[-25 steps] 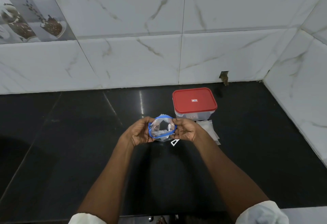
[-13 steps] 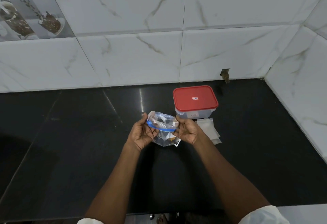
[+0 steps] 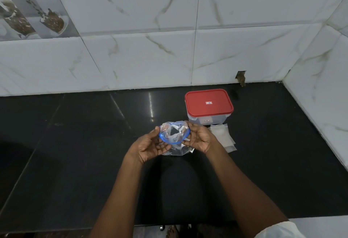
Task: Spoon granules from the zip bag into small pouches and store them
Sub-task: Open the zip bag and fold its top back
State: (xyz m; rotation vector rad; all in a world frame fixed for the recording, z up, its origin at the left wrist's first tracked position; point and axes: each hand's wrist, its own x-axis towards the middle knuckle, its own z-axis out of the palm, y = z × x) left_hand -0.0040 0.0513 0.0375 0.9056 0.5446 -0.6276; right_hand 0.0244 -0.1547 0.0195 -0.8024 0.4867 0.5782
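Note:
A clear zip bag point(image 3: 174, 137) with a blue zip rim is held between both hands above the black counter, its mouth spread into a wide ring. My left hand point(image 3: 150, 144) pinches the rim on the left side. My right hand point(image 3: 199, 139) grips the rim on the right. White shapes show inside the bag; I cannot tell what they are. Several small white pouches point(image 3: 223, 137) lie flat on the counter just right of my right hand. No spoon is in sight.
A plastic container with a red lid point(image 3: 208, 104) stands shut behind the pouches. The black counter point(image 3: 84, 143) runs left and right, bounded by marble-tiled walls at the back and right. Its front edge is near my elbows.
The bag's mouth, squeezed nearly flat half a second ago, is spread wide again. Both hands stayed in about the same place over the counter.

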